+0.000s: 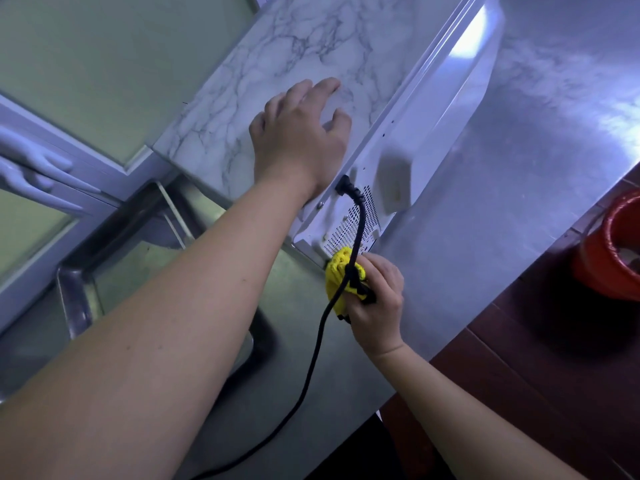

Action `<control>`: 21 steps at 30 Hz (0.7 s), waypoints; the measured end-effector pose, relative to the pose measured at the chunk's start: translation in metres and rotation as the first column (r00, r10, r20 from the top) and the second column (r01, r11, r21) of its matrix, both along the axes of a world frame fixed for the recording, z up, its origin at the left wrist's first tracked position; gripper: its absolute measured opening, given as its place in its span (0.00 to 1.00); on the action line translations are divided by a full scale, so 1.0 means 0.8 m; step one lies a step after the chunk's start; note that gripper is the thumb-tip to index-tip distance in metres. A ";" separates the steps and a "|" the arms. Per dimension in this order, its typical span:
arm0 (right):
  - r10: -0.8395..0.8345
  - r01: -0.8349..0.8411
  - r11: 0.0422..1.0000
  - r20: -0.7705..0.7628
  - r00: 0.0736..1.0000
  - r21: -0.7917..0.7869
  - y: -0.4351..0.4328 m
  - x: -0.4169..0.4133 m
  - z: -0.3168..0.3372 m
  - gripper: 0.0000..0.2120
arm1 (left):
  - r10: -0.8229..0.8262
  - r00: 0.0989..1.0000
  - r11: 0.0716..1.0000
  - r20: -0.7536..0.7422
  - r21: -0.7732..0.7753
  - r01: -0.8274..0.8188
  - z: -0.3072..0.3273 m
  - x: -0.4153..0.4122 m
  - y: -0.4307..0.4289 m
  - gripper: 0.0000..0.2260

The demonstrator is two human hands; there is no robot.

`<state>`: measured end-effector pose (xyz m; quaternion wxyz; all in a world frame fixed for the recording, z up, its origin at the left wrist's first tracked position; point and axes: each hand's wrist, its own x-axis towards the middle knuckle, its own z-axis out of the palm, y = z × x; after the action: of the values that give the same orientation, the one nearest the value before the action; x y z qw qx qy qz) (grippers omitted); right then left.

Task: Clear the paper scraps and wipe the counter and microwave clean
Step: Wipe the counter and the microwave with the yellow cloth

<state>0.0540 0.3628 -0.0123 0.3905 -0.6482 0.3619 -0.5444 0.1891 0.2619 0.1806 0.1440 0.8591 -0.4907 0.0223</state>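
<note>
Both hands were on the microwave, which stood on the steel counter with its white back panel turned toward the camera. The left hand lay flat on the marble-patterned top, fingers straight and slightly spread, apparently steadying the oven. The right hand had its fingers curled round a bunched yellow cloth and pressed it against the lower corner of the back panel, just below the vent grille. The black power cord ran from its plug on the panel down across the cloth and away toward the bottom of the view. No paper scraps showed on the visible counter, so the step in hand looked like the wiping of the microwave, at its rear. The next move would probably call for working the cloth along the panel while keeping clear of the cord, which crossed the wiping path and could snag or be tugged at the plug. A red bin sat on the floor at the right.
</note>
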 end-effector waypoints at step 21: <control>-0.303 0.042 0.546 0.150 0.941 0.837 -0.137 -0.017 0.024 0.13 | 0.001 1.000 1.000 0.011 -0.002 -0.001 0.003 -0.002 0.000 0.20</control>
<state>0.0402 0.2530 0.0071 0.6374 -0.2687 0.5776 -0.4335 0.1878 0.2618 0.1831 0.1421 0.8590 -0.4911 0.0279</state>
